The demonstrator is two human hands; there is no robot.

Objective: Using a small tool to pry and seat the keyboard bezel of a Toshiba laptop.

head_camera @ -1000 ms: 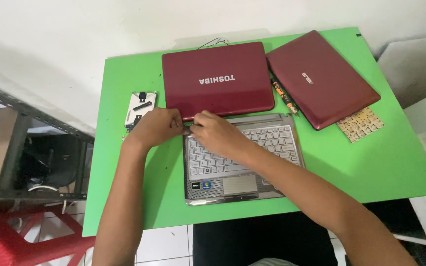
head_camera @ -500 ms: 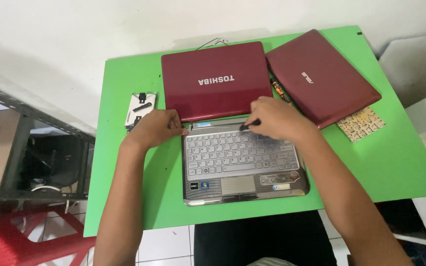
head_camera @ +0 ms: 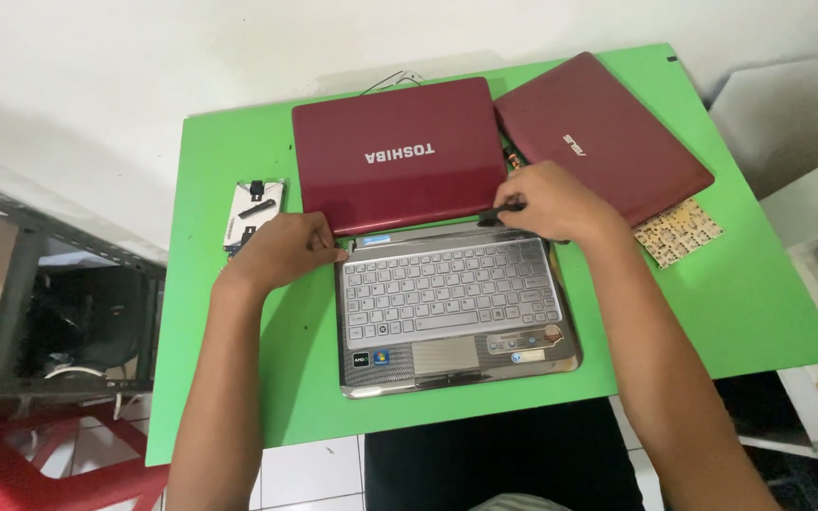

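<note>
**Both hands at the hinge line of an opened red laptop**

The right hand (head_camera: 556, 201) sits at the upper right corner of the silver keyboard deck (head_camera: 452, 301), its fingers pinched together on a small dark tool (head_camera: 499, 212) whose tip points at the strip between the keys and the lid — the grip is tight and low, as it would be to steer a fine tip into a narrow seam. The left hand (head_camera: 281, 248) rests at the opposite, upper left corner of the deck, fingers curled down against the edge by the hinge; it holds nothing that can be made out, and seems to be there to brace the machine so it does not slide on the green table (head_camera: 229, 378).

The laptop's red lid (head_camera: 398, 156) is folded fully back and lies flat on the table, outer face up, which leaves the hinge strip exposed and reachable from above. The deck lies square to the person, near the front edge of the table.

A second red laptop (head_camera: 608, 137), closed, lies at an angle to the right of the lid, just beyond the right hand. A small perforated tan sheet (head_camera: 679, 232) lies by its lower corner. Left of the lid, near the left hand, lies a flat silver drive-like part (head_camera: 253, 213) with small dark pieces on it — set aside but within reach.
</note>
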